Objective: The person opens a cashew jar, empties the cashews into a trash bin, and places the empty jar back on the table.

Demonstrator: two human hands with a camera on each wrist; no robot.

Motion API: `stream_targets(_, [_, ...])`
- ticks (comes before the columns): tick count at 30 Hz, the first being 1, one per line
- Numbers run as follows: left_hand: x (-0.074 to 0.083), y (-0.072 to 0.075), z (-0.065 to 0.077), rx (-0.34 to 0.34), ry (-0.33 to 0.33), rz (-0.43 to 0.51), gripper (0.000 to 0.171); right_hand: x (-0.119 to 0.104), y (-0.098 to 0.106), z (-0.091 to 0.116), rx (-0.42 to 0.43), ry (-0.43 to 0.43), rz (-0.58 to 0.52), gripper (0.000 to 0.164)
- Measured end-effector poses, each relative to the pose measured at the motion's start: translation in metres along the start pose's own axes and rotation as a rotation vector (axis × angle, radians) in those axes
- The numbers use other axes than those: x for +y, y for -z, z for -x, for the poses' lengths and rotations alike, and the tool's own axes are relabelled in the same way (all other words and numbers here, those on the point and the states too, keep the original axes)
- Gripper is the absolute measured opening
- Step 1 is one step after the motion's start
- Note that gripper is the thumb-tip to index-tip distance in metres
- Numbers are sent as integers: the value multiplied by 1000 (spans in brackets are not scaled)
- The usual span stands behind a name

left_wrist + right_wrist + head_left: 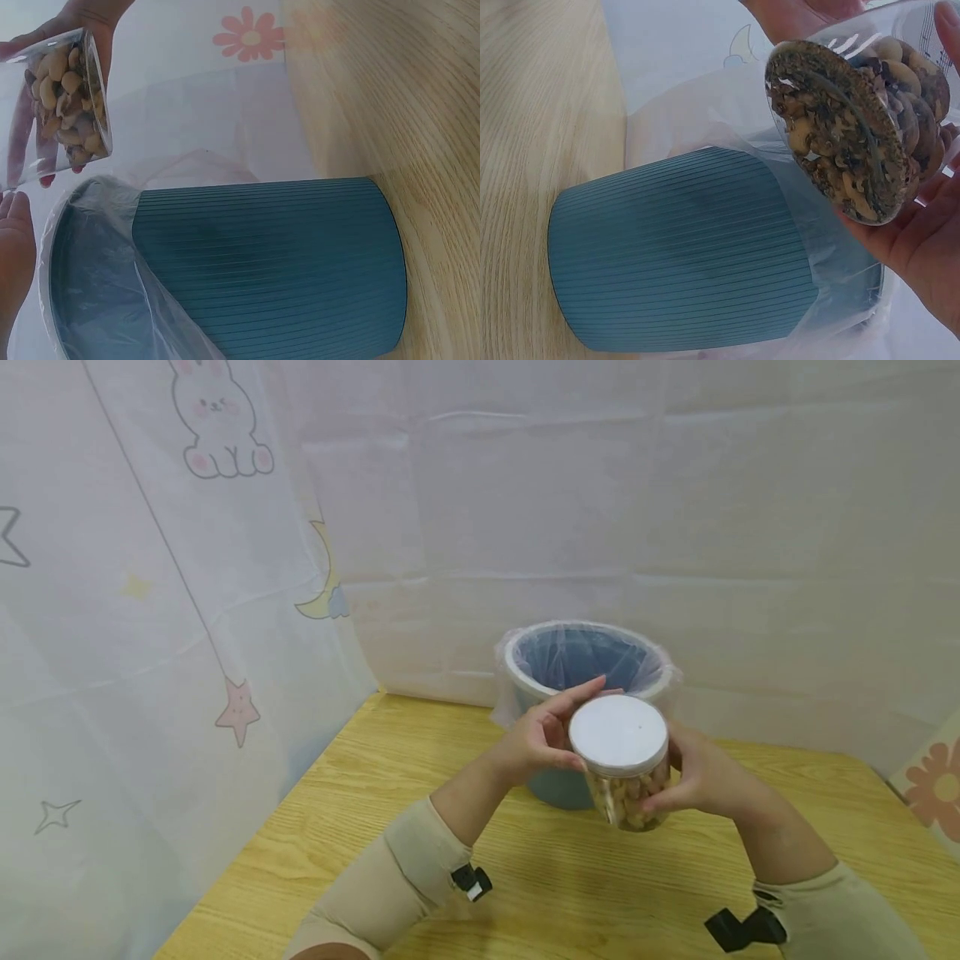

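Observation:
A clear jar [633,797] with a white lid [618,731] is held up between both hands, over the table in front of a blue-green bin. Tan, nut-like pieces [64,94] and dark bits fill its lower part; the bits gather at the base [840,139], which shows in the right wrist view. My right hand [701,772] grips the jar's body from the right, thumb across the front. My left hand [540,739] spans the lid's left side, thumb at its near edge and fingers behind. Part of the right fingers is hidden behind the jar.
The ribbed bin [262,259], lined with a translucent plastic bag [832,262], stands on the wood-grain table [360,810] near the back. Printed cloth [465,510] hangs behind and along the left side.

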State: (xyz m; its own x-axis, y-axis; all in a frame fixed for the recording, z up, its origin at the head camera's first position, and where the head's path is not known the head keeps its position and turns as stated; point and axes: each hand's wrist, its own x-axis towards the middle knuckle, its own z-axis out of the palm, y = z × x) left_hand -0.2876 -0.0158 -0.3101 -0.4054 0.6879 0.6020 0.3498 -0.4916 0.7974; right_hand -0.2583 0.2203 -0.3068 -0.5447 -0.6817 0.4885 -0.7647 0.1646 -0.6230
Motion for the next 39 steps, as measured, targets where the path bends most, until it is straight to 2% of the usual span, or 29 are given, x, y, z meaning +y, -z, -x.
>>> stream_targets(4, [1, 0, 0, -23, 26, -4, 113, 0, 0, 0, -41, 38, -45, 96])
stream_targets(8, [2, 0, 0, -33, 45, -21, 113, 1, 0, 0, -58, 39, -44, 97])
stream_targets(19, [3, -2, -2, -38, 37, -50, 112, 3, 0, 0, -67, 59, -55, 95])
stream_targets(23, [3, -3, -2, -28, 49, -57, 112, 2, 0, 0, -65, 53, -61, 93])
stream_targets(27, [3, -4, -2, -6, 60, -66, 112, 1, 0, -1, -56, 13, -53, 94])
stream_targets(31, [2, -5, -2, 19, 47, -41, 109, 0, -1, -3, -31, -19, -13, 99])
stream_targets(39, [0, -8, -4, 59, -13, -7, 100, -3, -3, -4, 17, -6, 46, 103])
